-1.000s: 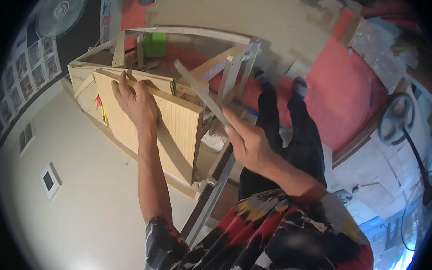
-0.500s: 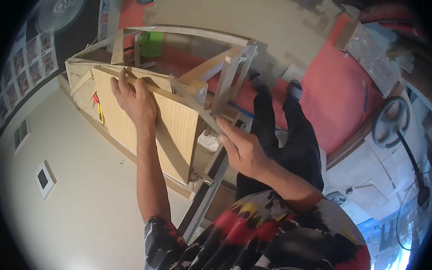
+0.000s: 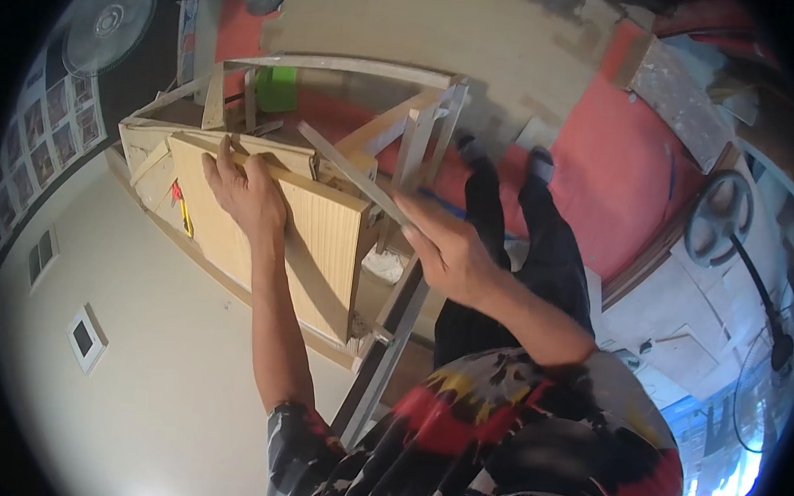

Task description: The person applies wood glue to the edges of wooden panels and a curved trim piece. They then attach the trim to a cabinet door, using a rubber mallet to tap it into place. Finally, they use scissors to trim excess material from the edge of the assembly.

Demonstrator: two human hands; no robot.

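A pale yellow wooden panel (image 3: 317,244) leans over a wooden frame on the left side. My left hand (image 3: 249,193) grips its upper edge, the fingertips hooked over it and the palm against the face. In my right hand (image 3: 454,255) is a long, flat, grey strip that looks like a file (image 3: 352,171); the fingers close around its near end. The strip points up and left, its far tip beyond the panel's upper edge. It passes close to the panel's right corner, and whether it touches there I cannot tell.
The wooden frame (image 3: 352,62) stands around the panel, with diagonal braces. A red-and-yellow utility knife (image 3: 182,208) lies by the panel's left side. A green piece (image 3: 276,88) is behind the frame. Red sheeting (image 3: 635,183) covers floor at right, near a round-based stand (image 3: 719,218).
The file was blurred and closer along the panel's right upper edge; now its far tip is raised away from that edge. My left hand keeps its place on the panel.
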